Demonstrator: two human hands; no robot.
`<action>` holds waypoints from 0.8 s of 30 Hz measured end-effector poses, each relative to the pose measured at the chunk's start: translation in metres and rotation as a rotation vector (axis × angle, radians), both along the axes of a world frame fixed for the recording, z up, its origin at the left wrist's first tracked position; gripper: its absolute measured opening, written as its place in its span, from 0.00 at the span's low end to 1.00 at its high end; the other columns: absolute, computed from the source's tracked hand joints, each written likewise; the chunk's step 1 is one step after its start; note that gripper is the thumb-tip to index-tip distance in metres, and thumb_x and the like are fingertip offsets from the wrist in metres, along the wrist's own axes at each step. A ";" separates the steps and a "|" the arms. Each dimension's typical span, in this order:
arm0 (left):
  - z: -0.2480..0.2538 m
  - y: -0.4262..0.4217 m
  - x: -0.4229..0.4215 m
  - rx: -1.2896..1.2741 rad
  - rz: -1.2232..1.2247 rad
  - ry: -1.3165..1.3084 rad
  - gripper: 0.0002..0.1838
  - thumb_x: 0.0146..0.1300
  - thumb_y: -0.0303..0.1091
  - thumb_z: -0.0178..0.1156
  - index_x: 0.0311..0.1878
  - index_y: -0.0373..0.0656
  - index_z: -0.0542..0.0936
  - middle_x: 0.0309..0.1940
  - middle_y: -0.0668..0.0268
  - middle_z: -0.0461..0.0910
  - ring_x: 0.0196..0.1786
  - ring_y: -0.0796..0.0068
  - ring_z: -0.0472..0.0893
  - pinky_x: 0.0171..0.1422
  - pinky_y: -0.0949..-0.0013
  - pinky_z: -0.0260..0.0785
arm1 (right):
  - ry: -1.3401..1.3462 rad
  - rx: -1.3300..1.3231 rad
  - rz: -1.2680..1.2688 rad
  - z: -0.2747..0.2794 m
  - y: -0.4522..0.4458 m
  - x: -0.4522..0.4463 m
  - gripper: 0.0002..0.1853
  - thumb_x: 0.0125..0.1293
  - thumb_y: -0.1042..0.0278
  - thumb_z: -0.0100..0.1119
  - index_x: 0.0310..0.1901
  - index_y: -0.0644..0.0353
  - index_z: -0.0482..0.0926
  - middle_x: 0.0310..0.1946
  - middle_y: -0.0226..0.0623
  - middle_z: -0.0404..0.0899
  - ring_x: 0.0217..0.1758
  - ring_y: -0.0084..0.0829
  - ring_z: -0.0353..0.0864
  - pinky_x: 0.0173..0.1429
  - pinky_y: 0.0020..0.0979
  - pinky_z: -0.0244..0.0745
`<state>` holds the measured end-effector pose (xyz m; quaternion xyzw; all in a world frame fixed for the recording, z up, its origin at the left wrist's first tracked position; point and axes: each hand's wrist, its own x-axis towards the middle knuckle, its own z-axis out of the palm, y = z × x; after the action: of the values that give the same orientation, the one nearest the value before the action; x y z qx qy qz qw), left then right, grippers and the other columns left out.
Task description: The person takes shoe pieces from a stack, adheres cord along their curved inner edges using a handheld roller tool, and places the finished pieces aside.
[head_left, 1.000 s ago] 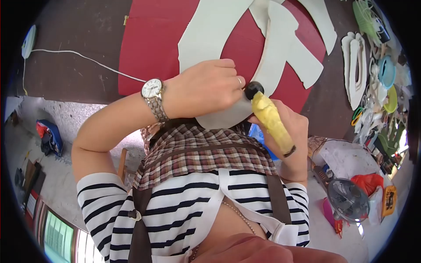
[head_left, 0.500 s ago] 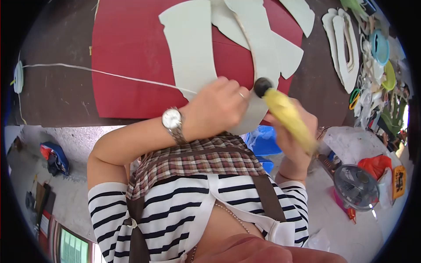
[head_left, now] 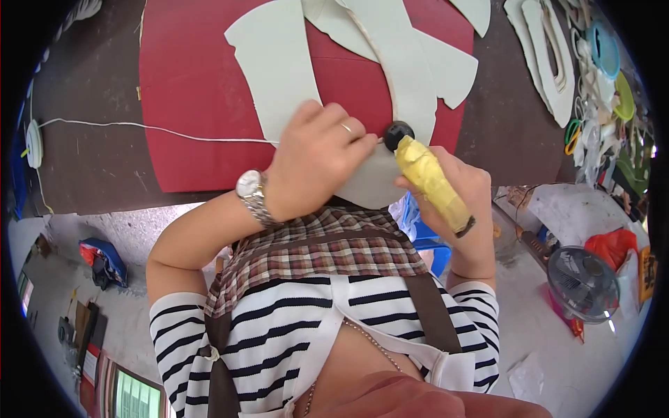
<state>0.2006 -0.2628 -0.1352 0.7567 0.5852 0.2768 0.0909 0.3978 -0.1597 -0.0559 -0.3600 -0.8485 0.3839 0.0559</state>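
My left hand (head_left: 317, 164), wearing a watch and a ring, has its fingers pinched on a thin white cord (head_left: 202, 138). That cord runs left to a white spool (head_left: 33, 143). Under my fingers lies a pale, curved sheet piece (head_left: 373, 184), whose lower end hangs over the table's near edge. My right hand (head_left: 456, 191) is wrapped round a hammer (head_left: 432, 177) with a yellow-taped handle. Its round black head (head_left: 398, 136) is by my left fingertips, over the piece; I cannot tell whether it touches.
Several more pale cut pieces (head_left: 275, 66) lie on a red board (head_left: 191, 90) on the dark table (head_left: 83, 153). Pale looped pieces (head_left: 554, 76) and scissors with green and orange handles (head_left: 572, 136) are at right. A fan (head_left: 582, 282) stands on the floor.
The hammer's head has moved slightly down and left, its handle now steeper and sharper to see. My left hand has shifted left, and the cord sags a little more.
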 end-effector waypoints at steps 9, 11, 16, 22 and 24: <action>-0.003 -0.018 -0.003 0.055 0.099 0.097 0.16 0.56 0.32 0.62 0.48 0.45 0.87 0.42 0.72 0.81 0.47 0.72 0.79 0.61 0.59 0.59 | -0.042 -0.019 0.027 -0.003 -0.009 -0.005 0.18 0.52 0.73 0.75 0.45 0.62 0.80 0.32 0.41 0.84 0.32 0.45 0.86 0.35 0.34 0.79; 0.001 -0.025 0.008 0.055 0.114 0.239 0.17 0.55 0.33 0.62 0.48 0.44 0.88 0.43 0.72 0.81 0.47 0.73 0.79 0.63 0.61 0.58 | 0.049 -0.089 -0.060 -0.002 -0.013 -0.003 0.19 0.52 0.73 0.76 0.45 0.62 0.80 0.34 0.42 0.85 0.33 0.45 0.87 0.36 0.35 0.80; -0.003 -0.028 0.013 0.090 0.129 0.273 0.16 0.54 0.32 0.62 0.47 0.43 0.87 0.42 0.72 0.81 0.47 0.73 0.78 0.61 0.60 0.59 | 0.011 -0.048 -0.009 0.002 -0.017 -0.009 0.22 0.51 0.74 0.77 0.48 0.62 0.81 0.33 0.41 0.85 0.32 0.42 0.87 0.38 0.34 0.81; -0.002 -0.023 0.005 0.006 0.105 0.064 0.14 0.55 0.32 0.62 0.45 0.43 0.87 0.41 0.72 0.80 0.47 0.71 0.79 0.63 0.59 0.58 | -0.129 0.052 0.100 0.001 -0.019 -0.009 0.19 0.52 0.71 0.76 0.46 0.63 0.81 0.33 0.44 0.86 0.34 0.44 0.88 0.38 0.34 0.82; 0.001 -0.022 -0.007 -0.052 0.114 -0.087 0.14 0.56 0.32 0.61 0.44 0.43 0.87 0.40 0.73 0.80 0.47 0.71 0.79 0.64 0.58 0.57 | -0.089 0.004 0.060 0.001 -0.018 -0.009 0.20 0.53 0.69 0.76 0.47 0.62 0.80 0.33 0.43 0.85 0.33 0.45 0.87 0.36 0.36 0.80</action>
<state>0.1939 -0.2853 -0.1345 0.7068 0.6298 0.2990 0.1200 0.3889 -0.1779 -0.0545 -0.3510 -0.8613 0.3674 0.0072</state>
